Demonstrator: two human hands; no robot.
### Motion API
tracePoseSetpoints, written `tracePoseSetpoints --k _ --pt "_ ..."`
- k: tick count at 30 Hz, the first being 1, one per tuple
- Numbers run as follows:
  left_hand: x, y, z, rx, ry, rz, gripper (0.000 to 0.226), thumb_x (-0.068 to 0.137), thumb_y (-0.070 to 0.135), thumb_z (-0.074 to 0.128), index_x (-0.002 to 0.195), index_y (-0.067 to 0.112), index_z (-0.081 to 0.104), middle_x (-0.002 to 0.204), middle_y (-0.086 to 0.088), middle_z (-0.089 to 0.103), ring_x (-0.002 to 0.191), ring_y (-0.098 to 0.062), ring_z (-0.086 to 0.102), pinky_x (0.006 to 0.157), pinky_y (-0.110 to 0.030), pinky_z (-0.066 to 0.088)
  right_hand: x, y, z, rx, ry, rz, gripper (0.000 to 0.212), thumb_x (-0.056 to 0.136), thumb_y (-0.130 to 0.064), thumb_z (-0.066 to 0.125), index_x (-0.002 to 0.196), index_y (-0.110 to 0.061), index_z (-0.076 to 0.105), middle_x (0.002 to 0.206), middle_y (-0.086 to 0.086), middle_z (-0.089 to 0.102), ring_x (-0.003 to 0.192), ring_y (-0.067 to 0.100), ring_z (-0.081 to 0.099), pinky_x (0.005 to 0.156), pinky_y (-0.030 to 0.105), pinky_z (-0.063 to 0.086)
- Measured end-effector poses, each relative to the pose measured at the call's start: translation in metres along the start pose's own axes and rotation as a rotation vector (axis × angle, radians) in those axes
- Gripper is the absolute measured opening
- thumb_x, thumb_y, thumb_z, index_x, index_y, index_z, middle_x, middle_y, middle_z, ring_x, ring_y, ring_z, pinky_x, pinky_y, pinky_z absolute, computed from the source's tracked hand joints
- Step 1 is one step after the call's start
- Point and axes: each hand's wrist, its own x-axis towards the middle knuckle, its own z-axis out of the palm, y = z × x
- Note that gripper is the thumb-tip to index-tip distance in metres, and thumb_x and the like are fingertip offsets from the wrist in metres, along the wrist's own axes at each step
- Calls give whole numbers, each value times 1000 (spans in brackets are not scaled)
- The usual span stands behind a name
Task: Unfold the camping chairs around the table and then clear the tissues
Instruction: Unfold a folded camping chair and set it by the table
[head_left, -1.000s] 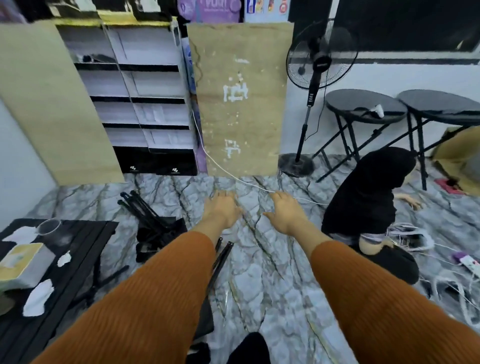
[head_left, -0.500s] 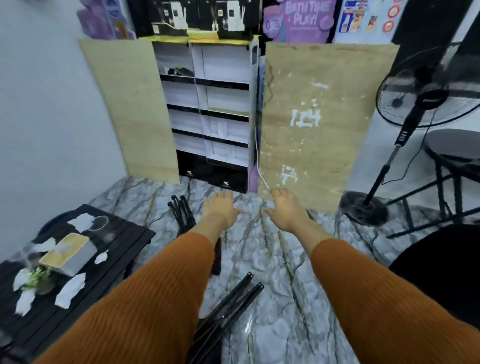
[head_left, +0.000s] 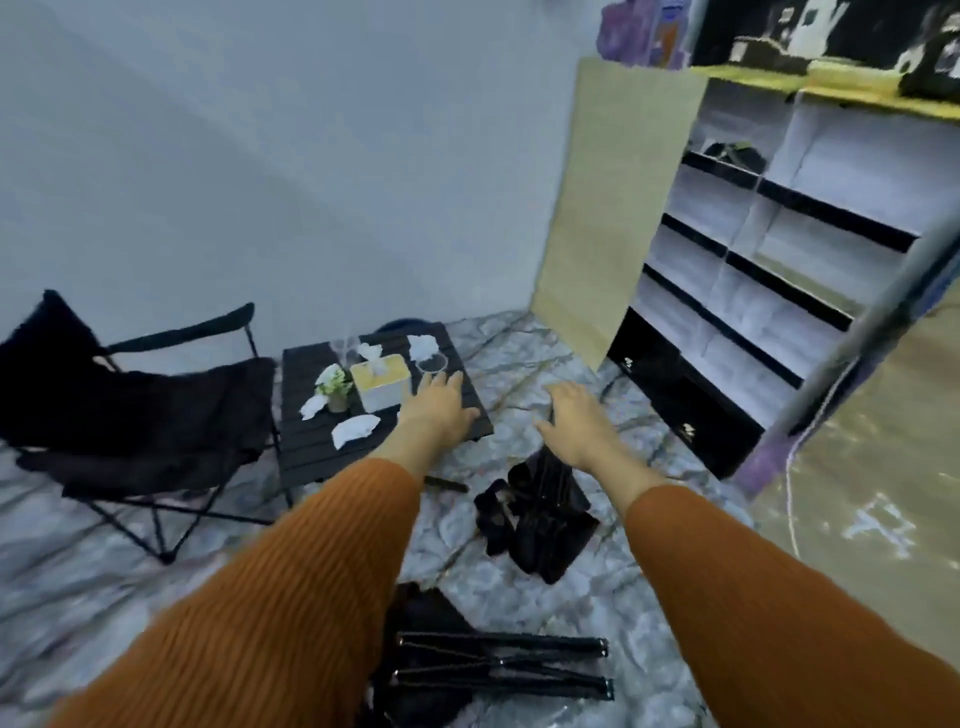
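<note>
A low black slatted table (head_left: 311, 457) stands on the marble floor. On it lie several crumpled white tissues (head_left: 354, 430), a yellow-topped tissue box (head_left: 382, 382) and a small potted plant (head_left: 335, 387). One black camping chair (head_left: 135, 410) stands unfolded left of the table. A folded chair (head_left: 540, 514) lies on the floor right of the table, another folded chair (head_left: 493, 670) lies nearer me. My left hand (head_left: 436, 408) hovers over the table's right edge, fingers apart, holding nothing. My right hand (head_left: 576, 423) hangs open above the folded chair.
A white shelf unit (head_left: 769, 244) with black edges and a leaning beige board (head_left: 618, 197) stand at the right. A clear glass (head_left: 432, 362) sits on the table's far corner. A grey wall runs behind the table. A metal pole (head_left: 878, 322) crosses the right side.
The view has swung left, bringing the table, the unfolded chair and both folded chairs into sight. Both hands stay stretched forward and hold nothing.
</note>
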Motion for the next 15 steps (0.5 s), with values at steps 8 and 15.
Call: tracePoseSetpoints --k 8,15 --pt "-68 -113 10 -37 44 -450 67 98 47 42 152 15 17 159 -9 23 148 -30 16 119 -55 12 35 -109 60 -13 -211 -413 60 98 -32 50 149 -10 28 156 9 30 147 28 19 120 47 20" --pt "-130 -198 53 -129 -33 -683 65 101 45 38 154 15 14 161 -10 17 149 -31 13 120 -55 13 31 -177 143 1 -347 -648 54 98 -30 50 145 -8 35 149 12 40 140 32 31 114 47 30"
